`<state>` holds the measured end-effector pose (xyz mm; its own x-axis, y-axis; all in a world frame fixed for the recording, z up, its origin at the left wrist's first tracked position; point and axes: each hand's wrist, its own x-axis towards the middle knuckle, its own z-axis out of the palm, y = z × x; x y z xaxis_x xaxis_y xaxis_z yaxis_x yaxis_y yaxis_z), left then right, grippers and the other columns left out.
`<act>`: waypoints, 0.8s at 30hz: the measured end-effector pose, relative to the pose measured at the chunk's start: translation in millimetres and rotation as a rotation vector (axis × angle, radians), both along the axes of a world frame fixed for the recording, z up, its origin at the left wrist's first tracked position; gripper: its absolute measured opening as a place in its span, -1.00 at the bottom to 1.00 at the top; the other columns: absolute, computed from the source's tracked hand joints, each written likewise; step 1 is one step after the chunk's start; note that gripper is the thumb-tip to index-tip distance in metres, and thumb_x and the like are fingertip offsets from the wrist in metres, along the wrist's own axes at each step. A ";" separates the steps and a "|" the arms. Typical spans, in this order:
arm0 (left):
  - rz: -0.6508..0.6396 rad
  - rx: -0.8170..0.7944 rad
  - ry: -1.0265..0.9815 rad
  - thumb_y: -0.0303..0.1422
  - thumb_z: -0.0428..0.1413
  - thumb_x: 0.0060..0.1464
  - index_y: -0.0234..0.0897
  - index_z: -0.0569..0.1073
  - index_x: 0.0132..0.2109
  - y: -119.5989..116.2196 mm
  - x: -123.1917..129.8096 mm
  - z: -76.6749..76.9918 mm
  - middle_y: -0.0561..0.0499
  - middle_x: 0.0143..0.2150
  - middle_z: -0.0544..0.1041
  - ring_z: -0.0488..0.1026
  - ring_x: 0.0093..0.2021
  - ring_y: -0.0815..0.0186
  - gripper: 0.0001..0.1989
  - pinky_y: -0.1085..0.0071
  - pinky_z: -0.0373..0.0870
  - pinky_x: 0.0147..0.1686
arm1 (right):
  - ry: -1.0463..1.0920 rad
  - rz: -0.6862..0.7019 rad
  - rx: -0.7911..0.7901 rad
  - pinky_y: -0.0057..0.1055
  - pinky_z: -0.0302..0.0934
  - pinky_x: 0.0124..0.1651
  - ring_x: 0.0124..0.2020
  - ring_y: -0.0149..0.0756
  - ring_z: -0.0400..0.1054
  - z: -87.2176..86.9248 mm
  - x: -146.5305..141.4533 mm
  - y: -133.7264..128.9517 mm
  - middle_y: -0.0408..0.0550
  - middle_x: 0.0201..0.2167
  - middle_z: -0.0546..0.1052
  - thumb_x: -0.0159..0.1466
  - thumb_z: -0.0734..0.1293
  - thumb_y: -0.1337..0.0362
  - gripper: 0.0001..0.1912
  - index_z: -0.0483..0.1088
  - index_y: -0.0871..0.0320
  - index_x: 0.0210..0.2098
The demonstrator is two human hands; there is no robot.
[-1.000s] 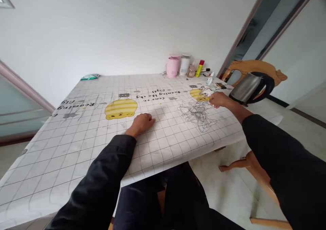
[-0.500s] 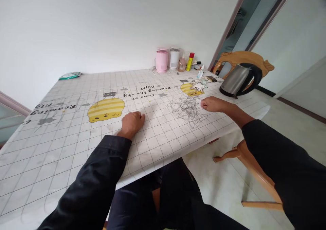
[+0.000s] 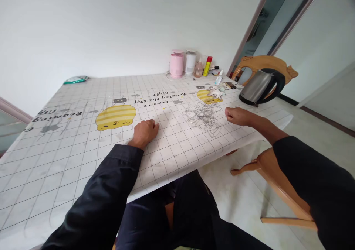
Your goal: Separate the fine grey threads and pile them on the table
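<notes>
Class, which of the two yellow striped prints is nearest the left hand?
The left print, beside the left hand; the right print lies beyond the grey tangle.

place: home, apparently dining area | evidence: cartoon-print tablecloth (image 3: 166,150), electric kettle (image 3: 255,88), carved wooden chair (image 3: 269,60)

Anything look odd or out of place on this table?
Yes: a messy tangle of dark lines beside the right hand breaks the neat grid of the tablecloth; scribble or loose thread, I can't tell. Beyond it, a crumpled whitish wad lies partly over a yellow print.
</notes>
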<state>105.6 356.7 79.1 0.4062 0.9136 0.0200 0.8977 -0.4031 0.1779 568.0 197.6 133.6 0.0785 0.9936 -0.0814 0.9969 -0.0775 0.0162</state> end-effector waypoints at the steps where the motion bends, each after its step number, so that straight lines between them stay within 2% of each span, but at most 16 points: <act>1: -0.003 -0.001 -0.003 -0.08 -0.02 0.46 -0.25 0.66 -0.01 0.2 0.0 0.0 -0.32 -0.04 0.73 0.67 0.02 -0.17 -0.56 0.11 0.52 -0.01 | 0.022 -0.011 0.031 -0.33 0.08 -0.24 -0.33 -0.17 0.37 4.9 1.7 -2.4 -0.07 -0.37 0.54 0.29 0.30 0.36 -0.92 0.31 0.05 -0.25; 4: -0.004 -0.003 -0.016 -0.08 -0.02 0.46 -0.25 0.67 -0.02 -0.2 -0.4 0.4 -0.32 -0.03 0.73 0.67 0.02 -0.17 -0.56 0.10 0.52 -0.01 | 0.074 -0.030 0.139 -0.31 0.13 -0.21 -0.32 -0.17 0.40 16.3 -1.4 -5.0 -0.06 -0.36 0.56 0.34 0.29 0.34 -0.95 0.31 0.05 -0.23; 7: -0.005 -0.009 -0.024 -0.09 -0.02 0.46 -0.25 0.67 -0.02 -0.7 -1.4 1.2 -0.32 -0.03 0.73 0.67 0.02 -0.16 -0.56 0.11 0.52 -0.01 | 0.037 -0.026 0.212 -0.29 0.14 -0.19 -0.29 -0.13 0.43 23.8 -13.0 2.1 0.00 -0.30 0.59 0.41 0.25 0.33 -0.95 0.32 0.06 -0.19; 10: -0.017 -0.012 -0.031 -0.09 -0.02 0.46 -0.23 0.67 -0.03 -0.5 -2.8 1.7 -0.30 -0.04 0.73 0.67 0.01 -0.14 -0.57 0.13 0.52 -0.03 | -0.083 0.007 0.197 -0.26 0.12 -0.18 -0.22 -0.07 0.46 30.0 -24.9 14.2 0.08 -0.20 0.62 0.48 0.21 0.33 -0.91 0.36 0.07 -0.13; 14: -0.030 -0.012 -0.039 -0.09 0.00 0.45 -0.22 0.66 -0.04 0.4 -3.8 2.0 -0.27 -0.07 0.72 0.67 -0.01 -0.11 -0.59 0.16 0.52 -0.04 | -0.182 0.103 0.093 -0.26 0.12 -0.16 -0.15 -0.05 0.46 36.4 -32.3 22.8 0.11 -0.12 0.62 0.56 0.18 0.29 -0.83 0.41 0.08 -0.07; 18: -0.036 -0.027 -0.036 -0.09 0.02 0.45 -0.22 0.66 -0.04 1.4 -4.1 2.7 -0.25 -0.09 0.72 0.67 -0.03 -0.10 -0.61 0.16 0.51 -0.04 | -0.310 0.242 0.020 -0.24 0.08 -0.18 -0.18 -0.05 0.42 37.3 -30.4 13.0 0.14 -0.12 0.60 0.53 0.18 0.41 -0.78 0.46 0.11 -0.05; 21: -0.040 -0.021 -0.023 -0.09 0.02 0.46 -0.22 0.64 -0.05 0.8 -4.1 3.6 -0.25 -0.10 0.72 0.67 -0.04 -0.11 -0.61 0.16 0.50 -0.06 | -0.347 0.331 0.030 -0.21 0.09 -0.14 -0.18 -0.02 0.39 34.9 -24.5 -1.8 0.18 -0.16 0.59 0.47 0.18 0.50 -0.74 0.47 0.13 -0.09; 24: -0.051 0.056 -0.057 -0.11 0.01 0.50 -0.23 0.62 -0.05 -5.4 -1.9 6.4 -0.24 -0.09 0.70 0.66 -0.04 -0.08 -0.63 0.17 0.49 -0.07 | -0.272 0.281 0.089 -0.20 0.12 -0.11 -0.17 0.00 0.40 31.6 -16.5 -16.0 0.20 -0.18 0.58 0.45 0.21 0.48 -0.79 0.46 0.13 -0.14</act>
